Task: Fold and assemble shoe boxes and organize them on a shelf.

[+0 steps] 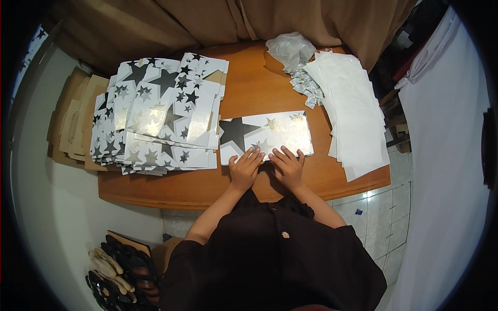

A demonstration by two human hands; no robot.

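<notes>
In front of me on the wooden table lies a flat white cardboard box (265, 133) printed with black and gold stars, its long side toward me. My left hand (245, 170) rests on the front part of its top, fingers stretched out. Beside it, my right hand (288, 167) lies the same way, fingers spread along the near edge. Neither hand is wrapped round anything. Whether the box has something inside cannot be seen.
Flat star-printed cardboard pieces (161, 114) are piled at the left, beside brown cardboard (72, 119). White paper sheets (353, 114), small silvery packets (307, 87) and a clear plastic bag (291, 51) lie at the right. Shoes (124, 269) stand at the lower left.
</notes>
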